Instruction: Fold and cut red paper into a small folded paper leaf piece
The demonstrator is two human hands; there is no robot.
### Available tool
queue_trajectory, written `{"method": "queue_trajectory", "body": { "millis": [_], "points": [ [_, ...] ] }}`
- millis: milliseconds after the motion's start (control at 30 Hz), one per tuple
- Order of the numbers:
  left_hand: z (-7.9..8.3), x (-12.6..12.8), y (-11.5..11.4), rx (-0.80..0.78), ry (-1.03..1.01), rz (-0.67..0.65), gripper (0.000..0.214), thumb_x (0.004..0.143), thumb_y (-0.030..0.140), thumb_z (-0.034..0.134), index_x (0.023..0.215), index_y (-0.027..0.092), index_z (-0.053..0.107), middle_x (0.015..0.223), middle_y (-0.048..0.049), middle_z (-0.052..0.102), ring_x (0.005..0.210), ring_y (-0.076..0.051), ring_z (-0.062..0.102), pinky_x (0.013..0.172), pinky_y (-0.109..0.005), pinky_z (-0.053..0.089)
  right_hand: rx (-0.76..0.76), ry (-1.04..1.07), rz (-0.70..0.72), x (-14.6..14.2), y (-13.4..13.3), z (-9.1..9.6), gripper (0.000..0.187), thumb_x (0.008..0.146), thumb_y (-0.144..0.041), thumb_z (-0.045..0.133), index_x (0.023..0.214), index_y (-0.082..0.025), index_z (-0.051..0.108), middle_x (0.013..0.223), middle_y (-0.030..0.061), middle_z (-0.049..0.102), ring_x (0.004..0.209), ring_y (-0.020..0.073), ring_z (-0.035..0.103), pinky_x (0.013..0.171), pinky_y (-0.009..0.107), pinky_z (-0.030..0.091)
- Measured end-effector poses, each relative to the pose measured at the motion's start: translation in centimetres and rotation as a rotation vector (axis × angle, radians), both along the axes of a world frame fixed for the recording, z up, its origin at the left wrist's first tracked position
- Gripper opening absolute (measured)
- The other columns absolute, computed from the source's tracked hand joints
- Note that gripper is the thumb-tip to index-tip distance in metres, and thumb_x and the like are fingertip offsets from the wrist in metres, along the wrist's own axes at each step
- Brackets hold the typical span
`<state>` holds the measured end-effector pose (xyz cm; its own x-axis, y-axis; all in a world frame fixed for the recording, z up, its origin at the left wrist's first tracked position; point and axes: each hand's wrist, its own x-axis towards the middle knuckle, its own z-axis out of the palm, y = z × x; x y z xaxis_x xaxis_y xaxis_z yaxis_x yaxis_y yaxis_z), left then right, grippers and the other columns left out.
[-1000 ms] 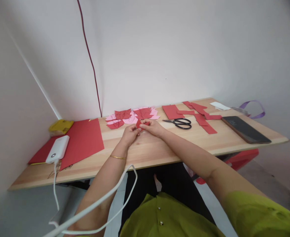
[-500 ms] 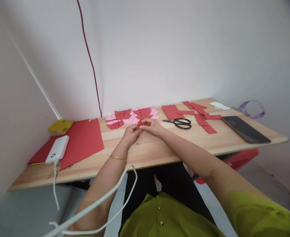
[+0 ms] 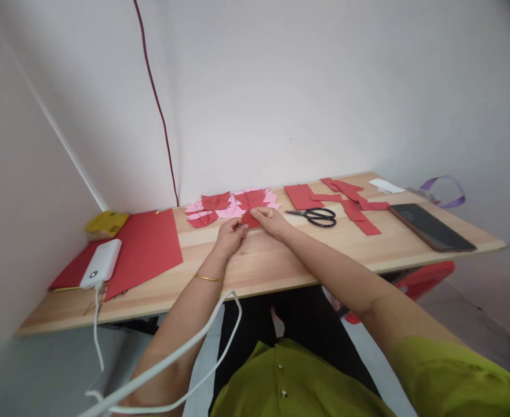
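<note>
- One red paper (image 3: 250, 219): between left hand (image 3: 229, 236) and right hand (image 3: 272, 223), over the table (image 3: 276, 260).
- Left fingers: pinching its left edge.
- Right fingers: gripping its right side.
- Scissors (image 3: 321, 217): lying near the right hand.

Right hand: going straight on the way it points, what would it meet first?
The right hand would probably meet the folded red and pink papers, though its height is unclear.
</note>
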<state>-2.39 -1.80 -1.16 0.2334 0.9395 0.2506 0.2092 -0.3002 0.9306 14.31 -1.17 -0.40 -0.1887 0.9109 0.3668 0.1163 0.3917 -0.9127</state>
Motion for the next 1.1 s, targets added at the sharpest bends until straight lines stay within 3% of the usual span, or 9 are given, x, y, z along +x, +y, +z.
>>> {"method": "queue_trajectory", "body": {
  "millis": [200, 333, 567, 700, 767, 933, 1100],
  "points": [
    [-0.06, -0.16, 0.27, 0.125, 0.103, 0.028, 0.014, 0.075, 0.029, 0.06, 0.068, 0.016, 0.06, 0.056, 0.0037, 0.05, 0.055, -0.011, 0.04, 0.057, -0.024, 0.032, 0.048, -0.016, 0.105, -0.11, 0.32, -0.33, 0.028, 0.069, -0.039, 0.07, 0.081, -0.014, 0.067, 0.081, 0.0029, 0.067, 0.076, 0.0154, 0.058, 0.076, 0.03, 0.046],
    [-0.28, -0.18, 0.51, 0.163, 0.136, 0.01, 0.007, 0.073, 0.022, 0.06, 0.074, 0.017, 0.064, 0.063, 0.0014, 0.056, 0.06, -0.013, 0.044, 0.061, -0.025, 0.034, 0.058, -0.037, 0.085, -0.11, 0.45, -0.7, 0.028, 0.074, -0.042, 0.066, 0.077, -0.015, 0.065, 0.078, 0.0027, 0.066, 0.073, 0.0149, 0.057, 0.072, 0.028, 0.045],
    [-0.19, -0.07, 0.5, 0.225, 0.182, 0.026, 0.006, 0.071, 0.021, 0.061, 0.066, 0.018, 0.062, 0.061, 0.0008, 0.053, 0.065, -0.015, 0.046, 0.066, -0.027, 0.036, 0.071, -0.101, -0.021, 0.11, 0.15, -0.3, 0.04, 0.085, -0.051, 0.049, 0.072, -0.017, 0.065, 0.072, 0.0022, 0.065, 0.074, 0.0178, 0.058, 0.07, 0.029, 0.046],
    [-0.38, -0.08, 0.61, 0.26, 0.206, 0.027, 0.006, 0.071, 0.016, 0.059, 0.067, 0.018, 0.062, 0.065, -0.0007, 0.057, 0.068, -0.016, 0.049, 0.069, -0.028, 0.038, 0.062, -0.048, 0.035, -0.06, 0.2, -0.35, 0.032, 0.07, -0.046, 0.068, 0.085, -0.017, 0.068, 0.087, 0.0044, 0.069, 0.081, 0.0179, 0.06, 0.076, 0.03, 0.047],
    [-0.49, -0.08, 0.63, 0.286, 0.225, 0.021, 0.008, 0.071, 0.014, 0.058, 0.067, 0.018, 0.063, 0.068, -0.0018, 0.059, 0.07, -0.017, 0.051, 0.071, -0.028, 0.039, 0.065, -0.048, 0.078, -0.14, 0.21, -0.46, 0.032, 0.065, -0.044, 0.072, 0.082, -0.017, 0.068, 0.087, 0.0048, 0.069, 0.081, 0.0177, 0.06, 0.076, 0.03, 0.047],
    [-0.58, -0.01, 0.57, 0.314, 0.275, 0.016, 0.004, 0.07, 0.016, 0.061, 0.067, 0.019, 0.062, 0.068, -0.0019, 0.057, 0.069, -0.017, 0.049, 0.07, -0.028, 0.038, 0.078, -0.081, 0.027, -0.06, 0.07, -0.33, 0.036, 0.078, -0.052, 0.059, 0.072, -0.017, 0.067, 0.075, 0.0026, 0.067, 0.074, 0.0179, 0.059, 0.072, 0.03, 0.047],
    [-0.39, -0.11, 0.53, 0.225, 0.169, 0.069, 0.006, 0.07, 0.019, 0.062, 0.065, 0.018, 0.06, 0.061, 0.0015, 0.054, 0.062, -0.014, 0.045, 0.064, -0.026, 0.035, 0.042, 0.004, -0.064, 0.24, 0.29, -0.08, 0.046, 0.085, -0.057, 0.046, 0.085, -0.017, 0.066, 0.077, 0.0031, 0.065, 0.077, 0.0169, 0.059, 0.076, 0.03, 0.047]
  ]
}}
